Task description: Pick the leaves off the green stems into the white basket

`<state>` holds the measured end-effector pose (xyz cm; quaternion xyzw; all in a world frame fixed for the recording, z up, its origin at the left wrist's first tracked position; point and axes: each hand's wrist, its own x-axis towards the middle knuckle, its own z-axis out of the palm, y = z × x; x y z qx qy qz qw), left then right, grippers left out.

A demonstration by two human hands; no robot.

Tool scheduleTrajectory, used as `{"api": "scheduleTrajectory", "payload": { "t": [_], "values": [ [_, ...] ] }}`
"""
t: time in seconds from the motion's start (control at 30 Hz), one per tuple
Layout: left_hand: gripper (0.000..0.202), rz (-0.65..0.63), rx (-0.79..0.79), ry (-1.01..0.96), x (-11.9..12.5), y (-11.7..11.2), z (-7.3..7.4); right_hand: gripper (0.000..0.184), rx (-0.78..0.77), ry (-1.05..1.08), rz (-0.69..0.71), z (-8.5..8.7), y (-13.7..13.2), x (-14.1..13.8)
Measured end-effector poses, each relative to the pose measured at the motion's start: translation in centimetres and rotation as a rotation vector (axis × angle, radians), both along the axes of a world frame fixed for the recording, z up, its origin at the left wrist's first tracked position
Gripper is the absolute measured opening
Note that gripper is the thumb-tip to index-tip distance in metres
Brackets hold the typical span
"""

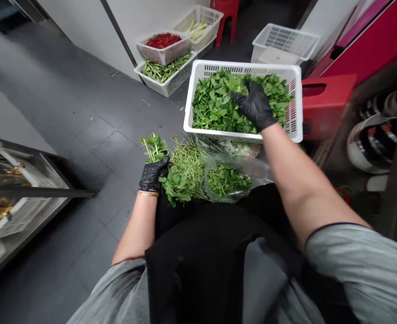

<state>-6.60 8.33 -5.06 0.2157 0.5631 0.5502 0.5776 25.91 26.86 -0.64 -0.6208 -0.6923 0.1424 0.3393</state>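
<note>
My left hand [155, 174], in a black glove, is closed around a bunch of leafy greens [154, 147] whose pale stem ends poke up. Beside it lies a pile of thin green stems [188, 164], with more leaves at its near side. My right hand [255, 104], also black-gloved, is over a white plastic basket [243, 67] full of loose green leaves [215, 101]. Its thumb and fingers curl around some lighter leaves at the top of the heap; the fingertips are partly hidden. An open clear plastic bag [259, 166] holding more greens [228, 179] sits below the basket.
Beyond on the left, baskets hold red chillies [163, 40], green beans [166, 69] and pale vegetables [198, 30]. A red plastic stool [328, 96] adjoins the white basket. Another white basket [286, 40] stands behind. A metal rack [39, 191] is on the left.
</note>
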Motion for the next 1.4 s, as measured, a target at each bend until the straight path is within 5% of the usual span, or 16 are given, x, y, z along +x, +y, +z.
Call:
{"api": "scheduleTrajectory", "payload": {
  "t": [0.1,0.17,0.27,0.33,0.4,0.63,0.87,1.0,1.2,1.4],
  "values": [
    [0.038,-0.052,0.013,0.000,0.0,0.1,0.3,0.069,-0.087,-0.170,-0.141,1.7,0.7,0.4],
    [0.034,-0.129,0.009,-0.022,0.7,0.1,0.3,0.051,-0.162,-0.035,0.022,1.5,-1.9,-2.6],
    [0.029,-0.187,-0.028,-0.048,2.4,-0.1,0.0,0.032,-0.490,0.356,0.529,-0.6,-7.5,-9.2],
    [0.028,-0.194,-0.055,-0.079,3.4,-0.2,-0.3,0.024,-0.554,0.529,0.644,-2.5,-10.0,-12.7],
    [0.026,-0.219,-0.080,-0.148,3.9,-0.4,-0.5,0.022,-0.557,0.714,0.615,-4.2,-11.0,-14.0],
    [0.023,-0.250,-0.134,-0.409,3.4,-0.5,-0.2,0.031,-0.548,1.058,0.406,-5.7,-11.7,-9.1],
    [0.015,-0.244,-0.074,-0.232,4.4,-1.3,-0.1,0.042,-0.591,0.958,0.400,-4.0,-13.5,-8.1],
    [0.012,-0.316,-0.104,-0.235,5.0,-1.8,0.4,0.028,-0.575,0.891,0.506,-3.2,-12.1,-9.2],
    [0.017,-0.364,-0.181,-0.345,5.3,-2.1,0.1,0.019,-0.525,0.804,0.453,-0.9,-9.4,-9.1],
    [0.014,-0.295,0.036,-0.303,5.2,-2.3,-0.7,0.009,-0.487,0.710,0.406,0.2,-9.7,-8.6]
  ]
}}
